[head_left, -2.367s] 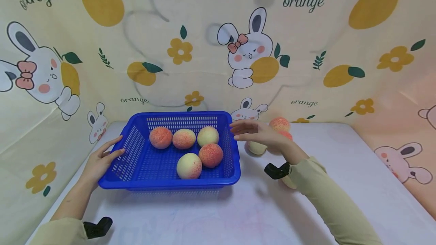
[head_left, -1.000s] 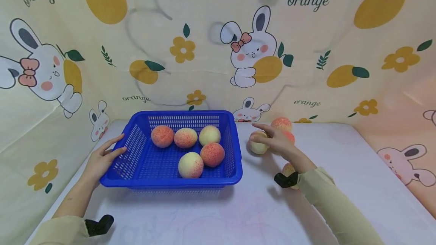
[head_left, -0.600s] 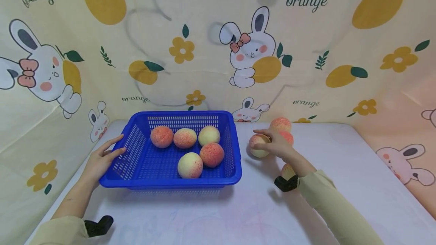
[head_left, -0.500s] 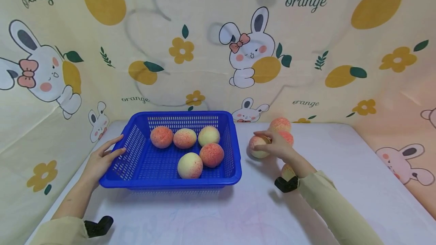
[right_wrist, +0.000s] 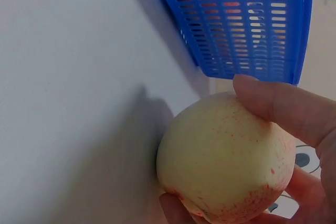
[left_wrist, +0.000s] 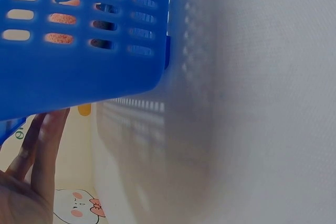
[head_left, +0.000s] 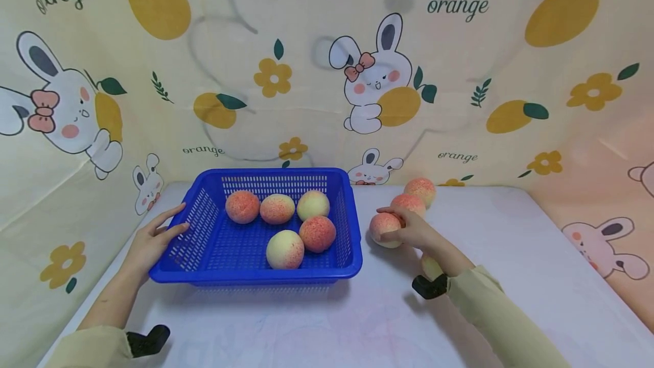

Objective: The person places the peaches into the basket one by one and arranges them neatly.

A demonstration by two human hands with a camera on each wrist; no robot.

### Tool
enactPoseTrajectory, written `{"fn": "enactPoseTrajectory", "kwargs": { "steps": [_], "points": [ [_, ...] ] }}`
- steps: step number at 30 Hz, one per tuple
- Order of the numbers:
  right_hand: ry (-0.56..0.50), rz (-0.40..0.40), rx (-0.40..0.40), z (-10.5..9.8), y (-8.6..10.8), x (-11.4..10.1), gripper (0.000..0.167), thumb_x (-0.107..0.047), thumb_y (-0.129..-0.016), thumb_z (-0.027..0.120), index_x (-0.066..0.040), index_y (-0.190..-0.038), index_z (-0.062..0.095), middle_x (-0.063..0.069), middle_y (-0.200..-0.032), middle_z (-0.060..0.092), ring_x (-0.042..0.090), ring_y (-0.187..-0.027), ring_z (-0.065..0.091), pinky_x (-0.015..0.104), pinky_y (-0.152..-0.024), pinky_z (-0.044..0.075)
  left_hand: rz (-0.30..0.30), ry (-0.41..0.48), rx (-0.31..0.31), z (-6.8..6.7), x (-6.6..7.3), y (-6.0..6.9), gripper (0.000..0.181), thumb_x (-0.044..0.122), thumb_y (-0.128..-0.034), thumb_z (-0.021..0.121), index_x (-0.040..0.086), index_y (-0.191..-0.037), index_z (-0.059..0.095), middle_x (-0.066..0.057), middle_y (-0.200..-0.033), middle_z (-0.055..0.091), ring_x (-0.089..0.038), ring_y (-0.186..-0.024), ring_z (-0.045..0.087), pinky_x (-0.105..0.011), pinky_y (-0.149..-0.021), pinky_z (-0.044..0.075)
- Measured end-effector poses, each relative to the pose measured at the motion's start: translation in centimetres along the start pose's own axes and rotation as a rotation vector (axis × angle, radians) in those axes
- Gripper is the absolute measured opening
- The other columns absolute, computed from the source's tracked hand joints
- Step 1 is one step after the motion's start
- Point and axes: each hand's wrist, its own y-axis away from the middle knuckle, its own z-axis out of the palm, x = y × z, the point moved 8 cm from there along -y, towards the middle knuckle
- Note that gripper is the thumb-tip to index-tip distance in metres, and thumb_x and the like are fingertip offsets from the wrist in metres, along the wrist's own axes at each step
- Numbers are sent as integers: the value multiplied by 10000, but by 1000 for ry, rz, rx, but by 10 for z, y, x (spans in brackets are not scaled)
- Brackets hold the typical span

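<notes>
A blue plastic basket (head_left: 255, 277) holds several red and cream peaches, one of them a cream peach (head_left: 284, 250) near its front. The left hand (head_left: 148, 244) touches the basket's left rim with its fingers extended; in the left wrist view the fingers (left_wrist: 48, 145) reach up to the basket's edge. Right of the basket, the right hand (head_left: 414, 231) grips a pink and cream peach (head_left: 383, 229). In the right wrist view, thumb and fingers curl round this peach (right_wrist: 220, 156), close to the table surface.
Behind the right hand lie two pinkish peaches, one (head_left: 409, 204) nearer and one (head_left: 420, 191) farther back. A cream peach (head_left: 431, 267) is partly hidden under the right wrist. A printed cloth (head_left: 306, 72) stands behind the white table (head_left: 286, 328).
The right hand has moved from the basket's right rim to the peach beside it and gripped it. That peach has shifted slightly toward the front. The left hand stays at the rim.
</notes>
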Motion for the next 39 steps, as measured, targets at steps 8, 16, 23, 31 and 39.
{"fn": "enactPoseTrajectory", "kwargs": {
  "steps": [8, 16, 23, 31, 39],
  "points": [
    [-29, -9, 27, -5, 2, 2, 648, -282, -822, 733, -133, -1398, 478, 188, -1386, 472, 334, -1192, 472, 447, -943, 453, -2, -15, 2, 0, -1, 1, 660, 434, -970, 509, 194, -1525, 245, -364, -1438, 330, -296, -964, 640, -452, -763, 582],
    [-128, -65, 37, -10, 2, -9, 641, -263, -849, 709, -132, -1417, 443, 194, -1425, 434, 359, -1211, 475, 338, -828, 503, 3, 6, -2, -1, -2, 0, 661, 433, -968, 515, 201, -1525, 246, -367, -1423, 348, -193, -870, 648, -398, -718, 594],
    [-136, -92, 105, -19, 1, -22, 652, -297, -836, 727, -183, -1413, 446, 155, -1479, 374, 406, -1298, 392, 506, -963, 459, 2, -6, 2, -1, -1, 0, 664, 441, -965, 517, 201, -1524, 250, -365, -1423, 353, -206, -881, 650, -406, -721, 594],
    [-129, -135, 163, -27, -5, -51, 653, -342, -840, 727, -240, -1414, 435, 104, -1443, 437, 340, -1241, 460, 456, -969, 445, 6, 3, 2, -1, -1, -1, 659, 438, -967, 515, 207, -1524, 250, -363, -1417, 360, -178, -855, 649, -392, -708, 595],
    [-176, -159, 183, -24, -8, -85, 659, -416, -829, 724, -298, -1408, 431, 41, -1457, 418, 295, -1237, 457, 459, -981, 449, 3, 30, -4, 0, 0, -1, 655, 431, -965, 522, 220, -1524, 253, -360, -1408, 377, -150, -825, 644, -368, -696, 596]
  ]
}}
